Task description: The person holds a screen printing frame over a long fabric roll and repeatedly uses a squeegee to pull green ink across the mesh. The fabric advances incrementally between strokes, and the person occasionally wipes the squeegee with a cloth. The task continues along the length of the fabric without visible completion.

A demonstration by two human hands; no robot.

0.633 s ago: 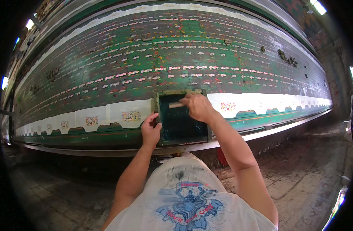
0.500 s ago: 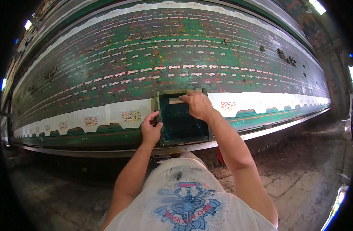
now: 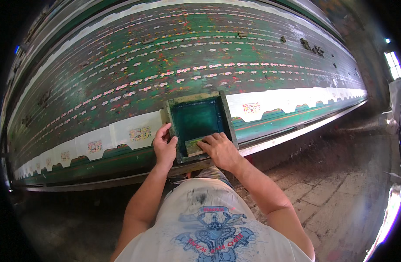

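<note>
Sheets flank frame | dark clumps far right | right hand part-hides squeegee

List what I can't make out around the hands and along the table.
All in the head view:
Whatever lies beneath the wooden frame: covered by it.
Right end of the block: behind the right hand.
Details of the far-left prints: too small.
Table's far side: cut by the upper edge.

A printing workshop: a long, colour-specked worktop runs beyond the right grip, with printed white sheets lined up to either side.
</note>
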